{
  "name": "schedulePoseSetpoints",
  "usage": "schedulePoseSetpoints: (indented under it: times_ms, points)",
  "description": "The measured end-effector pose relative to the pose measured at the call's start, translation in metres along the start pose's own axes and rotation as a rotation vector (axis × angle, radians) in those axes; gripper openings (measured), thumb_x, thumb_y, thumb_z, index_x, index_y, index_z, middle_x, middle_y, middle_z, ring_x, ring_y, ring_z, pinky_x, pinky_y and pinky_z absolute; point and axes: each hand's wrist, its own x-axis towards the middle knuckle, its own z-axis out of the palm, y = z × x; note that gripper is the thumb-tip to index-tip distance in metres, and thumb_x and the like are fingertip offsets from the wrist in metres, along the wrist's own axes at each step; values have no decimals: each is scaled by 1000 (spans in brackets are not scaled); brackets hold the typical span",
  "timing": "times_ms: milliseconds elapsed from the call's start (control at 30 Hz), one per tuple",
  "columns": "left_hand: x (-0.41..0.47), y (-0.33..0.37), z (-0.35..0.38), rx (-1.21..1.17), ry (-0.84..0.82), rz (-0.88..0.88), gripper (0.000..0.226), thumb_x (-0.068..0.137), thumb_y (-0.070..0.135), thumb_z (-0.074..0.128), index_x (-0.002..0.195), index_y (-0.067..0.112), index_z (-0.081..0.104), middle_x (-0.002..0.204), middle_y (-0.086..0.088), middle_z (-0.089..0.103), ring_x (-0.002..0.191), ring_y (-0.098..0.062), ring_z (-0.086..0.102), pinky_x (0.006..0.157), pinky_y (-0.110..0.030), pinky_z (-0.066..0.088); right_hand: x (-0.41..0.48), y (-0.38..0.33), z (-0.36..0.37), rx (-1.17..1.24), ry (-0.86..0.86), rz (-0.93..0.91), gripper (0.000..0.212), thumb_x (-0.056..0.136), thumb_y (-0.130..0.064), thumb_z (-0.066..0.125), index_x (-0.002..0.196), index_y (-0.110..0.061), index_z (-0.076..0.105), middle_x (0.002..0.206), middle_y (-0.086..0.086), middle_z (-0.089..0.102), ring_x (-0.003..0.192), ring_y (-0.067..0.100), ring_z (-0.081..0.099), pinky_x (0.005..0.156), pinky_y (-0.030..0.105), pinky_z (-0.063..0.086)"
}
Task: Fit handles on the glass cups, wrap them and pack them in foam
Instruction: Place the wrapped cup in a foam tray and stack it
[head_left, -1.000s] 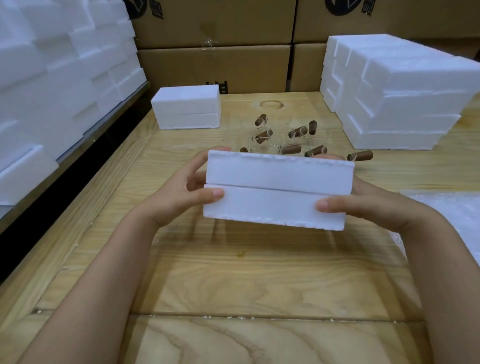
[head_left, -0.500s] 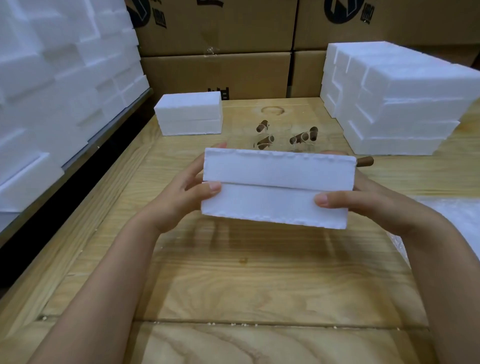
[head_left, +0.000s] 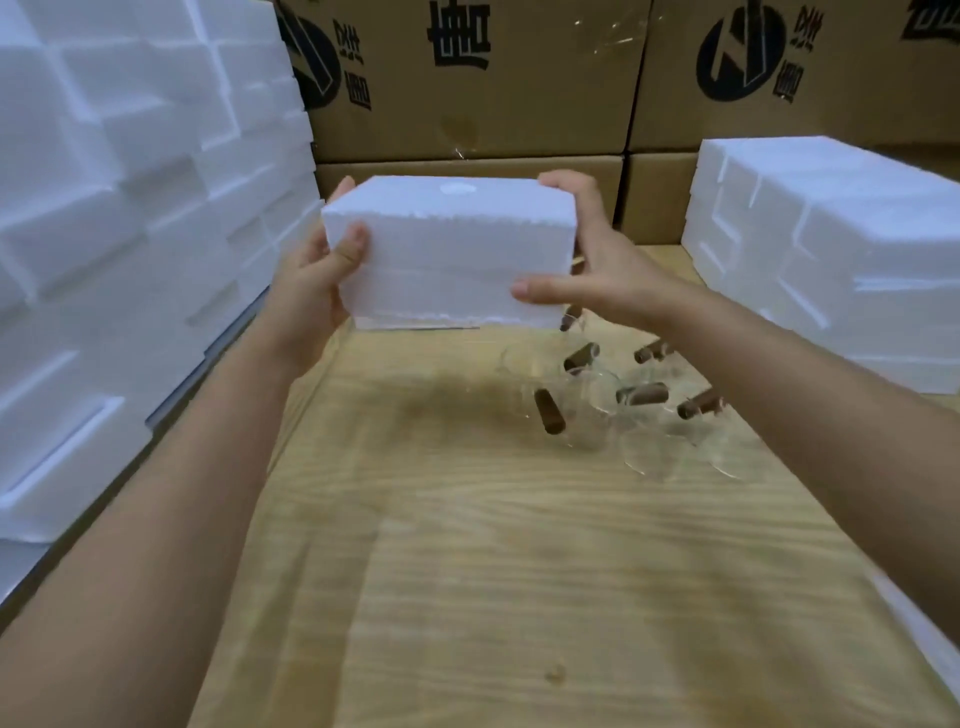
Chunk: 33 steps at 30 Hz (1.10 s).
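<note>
A closed white foam box (head_left: 447, 249) of two halves is held out at arm's length over the far left of the wooden table (head_left: 467, 571). My left hand (head_left: 317, 280) grips its left end, thumb on the front face. My right hand (head_left: 587, 260) grips its right end, fingers over the top edge and thumb on the front. Several clear glass cups (head_left: 644, 441) with brown wooden handles (head_left: 549, 417) stand on the table below and to the right of the box. What the box holds is hidden.
Stacked foam boxes form a wall on the left (head_left: 130, 234) and a pile at the right (head_left: 831, 249). Printed cardboard cartons (head_left: 483, 78) line the back. A white sheet edge (head_left: 924, 634) shows at the lower right.
Both hands have carried the foam box away from me, up and toward the far left. The view has swung left and forward. The cups now show below the box.
</note>
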Motion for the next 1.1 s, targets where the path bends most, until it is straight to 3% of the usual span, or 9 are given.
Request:
schedulePoseSetpoints:
  times_ms: [100,167,400,567,700,833,967,1100]
  points:
    - [36,-10,-14,44,19,26,63,87,35,53,147,20,36,147,-4,45,130,-24,49,102,-44,46,61,16,-4,-37,-49,-60,88,73,-36,76,136,-34,15,120,-15,37,106,5,49,73,11,48]
    - [57,-19,-20,34,48,41,54,91,29,50,143,16,40,143,-8,48,131,-29,47,103,-44,45,97,29,-5,-64,-81,-68,90,72,-38,77,136,-35,14,122,-13,37,108,5,48,79,14,47]
    - [110,-44,-30,80,12,77,69,85,34,48,143,-2,35,142,-25,44,130,-38,45,104,-52,39,172,80,5,-67,-146,-57,93,76,-30,77,139,-34,9,119,-18,34,110,4,46,79,12,49]
    - [121,-62,-38,93,76,58,56,94,34,36,140,2,42,139,-18,51,128,-29,50,108,-49,40,187,104,20,5,-174,-27,94,71,-36,77,135,-38,9,118,-19,33,109,5,47,77,11,50]
    - [118,-75,-40,24,108,-1,63,91,39,40,144,6,38,144,-15,48,130,-27,48,111,-49,37,187,118,27,-3,-203,10,95,78,-26,78,142,-31,7,119,-16,33,109,8,47,79,12,50]
    - [118,-73,-37,13,132,-10,70,88,42,42,147,6,33,147,-17,43,133,-30,45,112,-52,34,184,120,30,46,-220,61,109,78,-22,78,148,-31,-6,138,-10,21,122,10,38,87,7,44]
    - [118,-74,-36,59,241,-58,85,81,49,53,152,14,22,151,-11,36,134,-28,43,111,-50,36,179,113,25,40,-231,122,134,70,-30,84,142,-40,-28,159,-2,5,141,18,21,101,22,24]
    - [112,-79,-37,54,395,-95,82,93,47,54,154,25,5,151,-3,31,135,-22,36,105,-35,32,165,102,20,-45,-157,155,140,63,-39,87,140,-43,-31,160,5,-10,147,27,7,110,36,17]
